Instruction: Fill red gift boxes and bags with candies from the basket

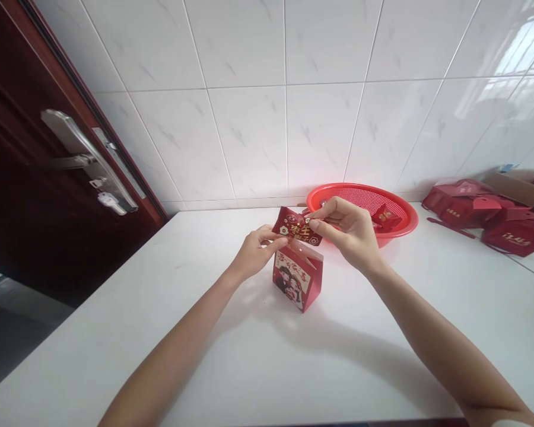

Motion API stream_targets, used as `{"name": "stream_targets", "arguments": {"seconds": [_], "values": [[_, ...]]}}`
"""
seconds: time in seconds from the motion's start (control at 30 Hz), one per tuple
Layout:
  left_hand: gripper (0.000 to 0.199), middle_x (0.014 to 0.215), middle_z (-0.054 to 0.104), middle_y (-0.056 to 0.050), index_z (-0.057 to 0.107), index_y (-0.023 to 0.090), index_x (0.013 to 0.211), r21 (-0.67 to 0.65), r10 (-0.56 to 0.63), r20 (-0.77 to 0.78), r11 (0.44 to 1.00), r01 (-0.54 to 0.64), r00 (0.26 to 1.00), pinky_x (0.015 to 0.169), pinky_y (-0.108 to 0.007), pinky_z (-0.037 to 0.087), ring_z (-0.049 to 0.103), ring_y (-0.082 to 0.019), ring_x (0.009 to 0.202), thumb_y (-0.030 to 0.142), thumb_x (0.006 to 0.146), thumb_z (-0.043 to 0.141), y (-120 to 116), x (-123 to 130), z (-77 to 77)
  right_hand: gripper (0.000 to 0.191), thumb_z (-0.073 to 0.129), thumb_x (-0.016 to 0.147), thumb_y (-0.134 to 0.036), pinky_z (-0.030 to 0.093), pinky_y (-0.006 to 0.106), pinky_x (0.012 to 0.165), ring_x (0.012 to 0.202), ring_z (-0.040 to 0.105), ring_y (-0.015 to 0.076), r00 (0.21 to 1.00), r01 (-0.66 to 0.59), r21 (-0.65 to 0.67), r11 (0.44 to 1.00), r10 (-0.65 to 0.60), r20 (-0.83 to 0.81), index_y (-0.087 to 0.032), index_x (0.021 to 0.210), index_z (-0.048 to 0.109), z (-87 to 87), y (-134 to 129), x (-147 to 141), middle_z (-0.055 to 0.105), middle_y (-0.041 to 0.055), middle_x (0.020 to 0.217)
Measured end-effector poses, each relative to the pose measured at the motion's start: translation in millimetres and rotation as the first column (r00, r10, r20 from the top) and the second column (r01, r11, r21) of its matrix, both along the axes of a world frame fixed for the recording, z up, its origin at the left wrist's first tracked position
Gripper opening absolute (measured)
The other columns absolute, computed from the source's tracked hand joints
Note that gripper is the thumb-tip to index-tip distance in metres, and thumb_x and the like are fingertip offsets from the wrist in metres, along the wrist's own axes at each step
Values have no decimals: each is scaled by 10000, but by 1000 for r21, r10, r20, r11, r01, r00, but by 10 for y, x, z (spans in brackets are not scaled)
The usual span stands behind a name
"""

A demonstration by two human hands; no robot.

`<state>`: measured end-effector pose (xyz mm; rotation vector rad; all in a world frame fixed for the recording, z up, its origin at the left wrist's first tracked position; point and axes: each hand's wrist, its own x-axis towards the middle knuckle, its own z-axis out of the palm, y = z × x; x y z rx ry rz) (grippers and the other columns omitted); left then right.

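Note:
A small red box (297, 277) with a printed couple on its front stands upright on the white table (249, 367). Just above its top is a dark red wrapped packet (289, 220) with gold lettering. My right hand (347, 232) pinches the packet at its right side, from above. At the box's upper left, my left hand (257, 254) has thumb and fingers together around the packet's lower left corner, close to the box's top edge. The box's inside is hidden.
Behind my right hand, a red plastic basket (407, 220) holds red packets (386, 217). Folded red boxes (516, 230) and a cardboard box (514, 191) lie at the far right. A tiled wall (249, 136) rises behind; a dark door (22, 178) is at left.

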<state>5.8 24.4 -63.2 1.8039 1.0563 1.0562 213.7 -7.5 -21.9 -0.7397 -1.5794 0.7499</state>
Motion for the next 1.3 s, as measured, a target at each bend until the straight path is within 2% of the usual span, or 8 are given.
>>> {"name": "stream_targets", "arguments": {"seconds": [0.33, 0.5, 0.63, 0.73, 0.83, 1.0, 1.13, 1.3], "values": [[250, 872, 727, -47, 800, 195, 931, -168, -48, 48, 984, 56, 998, 701, -341, 542, 670, -193, 723, 275, 707, 722, -23, 48, 80, 176, 689, 801, -225, 550, 350, 737, 734, 688, 184, 995, 57, 67, 996, -62, 75, -212, 672, 569, -95, 135, 1, 741, 26, 751], [304, 906, 735, -50, 791, 186, 973, -193, -64, 21, 979, 67, 998, 737, -348, 526, 630, -173, 703, 264, 693, 701, -59, 28, 127, 158, 666, 797, -191, 536, 347, 757, 798, 703, 198, 981, 81, 112, 990, -99, 165, -210, 664, 582, -98, 141, 52, 752, 21, 774], [368, 797, 744, -30, 772, 186, 1060, -247, -104, 16, 963, 105, 994, 805, -380, 524, 661, -215, 766, 255, 712, 673, -76, 13, 157, 149, 648, 799, -179, 514, 335, 730, 757, 679, 188, 943, 70, 112, 991, -102, 316, -204, 665, 587, -65, 121, 126, 743, 18, 781], [400, 890, 776, -47, 758, 189, 1112, -297, -117, 38, 947, 123, 992, 889, -407, 518, 699, -255, 911, 234, 737, 627, -84, 9, 172, 158, 633, 800, -172, 494, 318, 690, 722, 661, 181, 899, 60, 103, 993, -98, 427, -202, 658, 571, -52, 111, 165, 731, 17, 752], [404, 1007, 785, -57, 757, 198, 1127, -318, -122, 62, 938, 135, 991, 926, -421, 517, 708, -267, 972, 229, 745, 628, -89, 6, 176, 166, 628, 824, -191, 499, 314, 671, 720, 664, 182, 896, 63, 97, 993, -99, 433, -204, 673, 562, -66, 116, 162, 734, 24, 763], [420, 1024, 791, -58, 757, 196, 1141, -330, -129, 83, 932, 150, 988, 950, -460, 514, 712, -280, 963, 230, 729, 683, -93, 3, 178, 139, 640, 868, -225, 530, 316, 702, 790, 692, 190, 924, 22, 76, 997, -49, 379, -203, 737, 598, -107, 144, 126, 754, 35, 843], [409, 1081, 787, -60, 766, 207, 1128, -334, -145, 105, 927, 173, 984, 967, -449, 508, 701, -287, 1033, 217, 730, 674, -89, -10, 193, 120, 620, 854, -177, 528, 305, 699, 788, 693, 186, 875, -49, 42, 998, 22, 484, -199, 736, 610, -93, 170, 177, 748, 33, 825], [466, 1146, 765, -50, 754, 259, 1184, -316, -164, 82, 931, 182, 983, 931, -416, 533, 681, -279, 1083, 193, 744, 616, -67, -59, 170, 155, 588, 836, -144, 501, 292, 674, 755, 678, 175, 799, -18, 60, 998, -21, 601, -205, 696, 561, -27, 179, 303, 738, 19, 811]]}}
